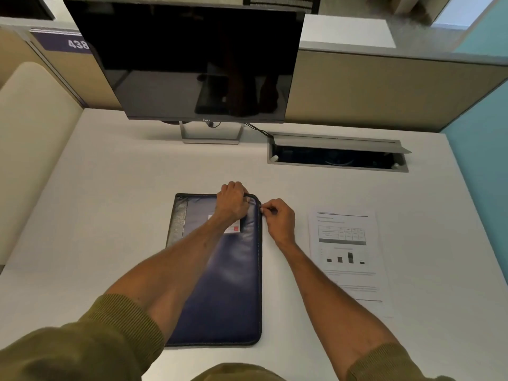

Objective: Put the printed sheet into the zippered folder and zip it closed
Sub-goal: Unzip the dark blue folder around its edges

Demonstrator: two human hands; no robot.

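Observation:
A dark blue zippered folder point(228, 284) lies flat on the white desk point(110, 188) in front of me, its long side running away from me. My left hand point(232, 202) grips the folder's far right corner. My right hand point(277, 218) is pinched on the zipper pull point(261, 209) on the folder's right edge, just below that corner. The printed sheet point(346, 257), with a table and a bar chart, lies flat on the desk to the right of the folder, apart from both hands.
A dark monitor point(192, 64) on a stand stands at the back of the desk. An open cable hatch point(338, 155) is set into the desk at the back right. Partition walls close the desk at the left, back and right.

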